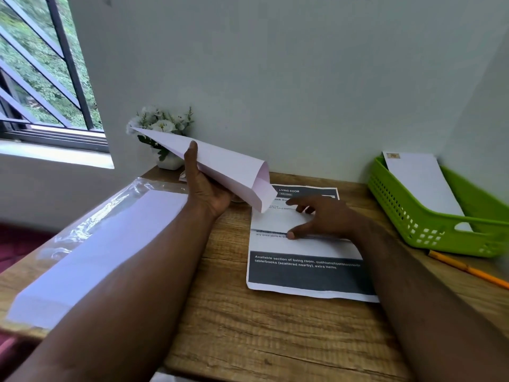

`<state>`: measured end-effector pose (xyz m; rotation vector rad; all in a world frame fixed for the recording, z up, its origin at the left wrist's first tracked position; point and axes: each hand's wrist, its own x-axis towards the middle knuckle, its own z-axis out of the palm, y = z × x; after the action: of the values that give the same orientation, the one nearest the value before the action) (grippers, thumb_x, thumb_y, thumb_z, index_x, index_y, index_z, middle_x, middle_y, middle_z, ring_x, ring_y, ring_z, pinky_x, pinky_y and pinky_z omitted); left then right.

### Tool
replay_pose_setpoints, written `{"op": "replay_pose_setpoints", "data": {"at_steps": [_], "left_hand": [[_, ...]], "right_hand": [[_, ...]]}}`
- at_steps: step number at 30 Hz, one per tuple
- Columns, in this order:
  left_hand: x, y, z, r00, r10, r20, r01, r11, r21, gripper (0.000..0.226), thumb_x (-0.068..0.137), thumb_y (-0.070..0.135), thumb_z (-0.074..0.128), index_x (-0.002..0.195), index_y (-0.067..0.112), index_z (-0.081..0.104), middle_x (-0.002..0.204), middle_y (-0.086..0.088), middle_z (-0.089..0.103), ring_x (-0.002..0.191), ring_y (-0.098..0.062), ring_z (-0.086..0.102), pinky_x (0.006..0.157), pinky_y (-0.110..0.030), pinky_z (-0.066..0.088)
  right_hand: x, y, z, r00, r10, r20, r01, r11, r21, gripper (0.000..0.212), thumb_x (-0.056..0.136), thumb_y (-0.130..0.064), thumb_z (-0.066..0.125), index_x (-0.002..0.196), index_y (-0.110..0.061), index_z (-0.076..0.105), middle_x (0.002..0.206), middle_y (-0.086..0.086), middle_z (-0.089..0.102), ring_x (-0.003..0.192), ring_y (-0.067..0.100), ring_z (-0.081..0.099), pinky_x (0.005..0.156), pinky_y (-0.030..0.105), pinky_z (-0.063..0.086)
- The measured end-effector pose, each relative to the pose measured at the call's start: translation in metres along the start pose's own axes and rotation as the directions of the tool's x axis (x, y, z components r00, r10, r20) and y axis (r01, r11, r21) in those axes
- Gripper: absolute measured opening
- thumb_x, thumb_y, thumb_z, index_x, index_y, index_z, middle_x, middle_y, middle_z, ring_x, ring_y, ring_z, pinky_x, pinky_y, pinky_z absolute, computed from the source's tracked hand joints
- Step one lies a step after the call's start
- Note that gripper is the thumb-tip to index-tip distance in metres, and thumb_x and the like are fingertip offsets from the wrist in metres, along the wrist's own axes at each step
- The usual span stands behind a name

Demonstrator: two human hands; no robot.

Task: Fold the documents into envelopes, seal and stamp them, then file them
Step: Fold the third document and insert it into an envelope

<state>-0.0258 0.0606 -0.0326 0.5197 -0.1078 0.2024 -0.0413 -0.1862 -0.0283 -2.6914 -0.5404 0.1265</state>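
Two hands are busy at this little wooden desk point(248, 326). The left hand point(206, 188) holds a white envelope point(220, 164) up off the desk, thumb on top and fingers curled underneath, with the open mouth tilted down toward the paper and the far corner poking up in front of a small pot of white flowers point(162, 125) by the wall. The right hand point(325, 216) is spread over a folded printed document point(303, 244) lying flat in the middle of the desk, fingers fairly wide and relaxed, thumb tip pressing right on the crease, other fingertips resting near the top where it says "LIVING ROOM". Can't really tell if it's lifting any of the paper. Off on the left edge there's a plastic-wrapped pack of white envelopes point(96, 238), partly under the left forearm. On the right, a green plastic basket point(429, 232) holds one stamped envelope point(421, 183) leaning against its back wall. An orange pencil point(468, 268) lies just in front of the basket, near the desk edge.
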Motion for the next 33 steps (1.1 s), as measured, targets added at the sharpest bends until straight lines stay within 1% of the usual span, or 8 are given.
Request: {"op": "replay_pose_setpoints", "data": {"at_steps": [6,9,11,14,18,23,28,33], "left_hand": [[0.003,0.000,-0.003,1.000,0.026,-0.011,-0.026,1.000,-0.008,0.049,0.077,0.057,0.062,0.107,0.018,0.059,0.085,-0.007,0.071,0.079,-0.026,0.070,0.076,-0.044,0.054],[0.003,-0.002,-0.003,0.999,0.032,-0.016,-0.032,0.999,0.012,0.050,0.076,0.057,0.062,0.107,0.018,0.058,0.083,-0.008,0.071,0.078,-0.026,0.070,0.074,-0.044,0.054],[0.002,-0.003,-0.003,0.999,0.036,-0.018,-0.036,0.999,0.023,0.051,0.076,0.057,0.062,0.108,0.018,0.057,0.082,-0.008,0.070,0.077,-0.026,0.070,0.073,-0.044,0.054],[0.002,-0.003,-0.002,0.999,0.042,-0.024,-0.042,0.999,0.023,0.052,0.077,0.058,0.059,0.109,0.018,0.056,0.081,-0.007,0.070,0.077,-0.025,0.071,0.073,-0.044,0.055],[0.001,-0.006,0.001,0.999,0.042,-0.026,-0.041,0.998,0.039,0.051,0.078,0.061,0.056,0.106,0.019,0.058,0.081,-0.006,0.071,0.076,-0.024,0.071,0.073,-0.043,0.055],[-0.001,-0.009,0.001,0.998,0.022,-0.066,-0.018,0.998,0.064,0.058,0.076,0.064,0.056,0.112,0.018,0.054,0.083,-0.008,0.068,0.084,-0.027,0.065,0.070,-0.043,0.054],[-0.002,-0.019,0.005,0.997,-0.027,-0.079,0.031,0.998,0.056,0.052,0.075,0.066,0.056,0.106,0.025,0.060,0.086,-0.005,0.074,0.077,-0.024,0.072,0.074,-0.048,0.055],[0.001,-0.018,0.001,0.988,-0.036,-0.152,0.041,0.999,0.034,0.059,0.072,0.068,0.059,0.113,0.026,0.058,0.104,-0.008,0.070,0.103,-0.029,0.063,0.091,-0.055,0.045]], "right_hand": [[-0.003,0.005,-0.010,0.980,0.019,-0.196,-0.017,1.000,0.011,0.078,0.059,-0.069,0.073,0.128,-0.045,0.048,0.136,-0.013,0.050,0.120,0.011,0.050,0.108,0.048,0.031],[-0.006,0.011,-0.013,0.922,-0.010,-0.387,-0.006,0.999,-0.041,0.069,0.064,-0.068,0.070,0.126,-0.042,0.051,0.126,-0.009,0.059,0.110,0.017,0.054,0.092,0.034,0.041],[-0.009,0.013,-0.017,0.891,0.024,-0.454,0.040,0.991,0.131,0.061,0.065,-0.063,0.072,0.120,-0.042,0.055,0.112,-0.011,0.060,0.098,0.012,0.056,0.075,0.025,0.042],[-0.012,0.014,-0.031,0.940,0.021,-0.341,0.173,0.832,0.527,0.045,0.068,-0.050,0.071,0.111,-0.037,0.064,0.106,-0.004,0.066,0.094,0.014,0.062,0.079,0.030,0.050],[-0.016,0.014,-0.042,0.983,-0.166,-0.080,0.176,0.714,0.678,0.036,0.075,-0.034,0.062,0.109,-0.024,0.067,0.096,0.001,0.073,0.077,0.019,0.068,0.065,0.022,0.053],[-0.010,0.006,-0.034,0.982,-0.175,0.075,0.094,0.786,0.611,0.045,0.069,-0.037,0.074,0.112,-0.025,0.066,0.102,0.003,0.070,0.076,0.020,0.069,0.060,0.024,0.054],[-0.007,0.000,-0.022,0.997,-0.059,-0.040,0.070,0.900,0.430,0.043,0.066,-0.054,0.077,0.105,-0.038,0.069,0.102,-0.019,0.067,0.092,0.003,0.062,0.077,0.023,0.046],[-0.006,-0.008,-0.016,0.997,-0.040,-0.062,0.055,0.958,0.281,0.046,0.068,-0.060,0.074,0.111,-0.047,0.063,0.100,-0.037,0.051,0.090,-0.018,0.045,0.072,0.010,0.030]]}}
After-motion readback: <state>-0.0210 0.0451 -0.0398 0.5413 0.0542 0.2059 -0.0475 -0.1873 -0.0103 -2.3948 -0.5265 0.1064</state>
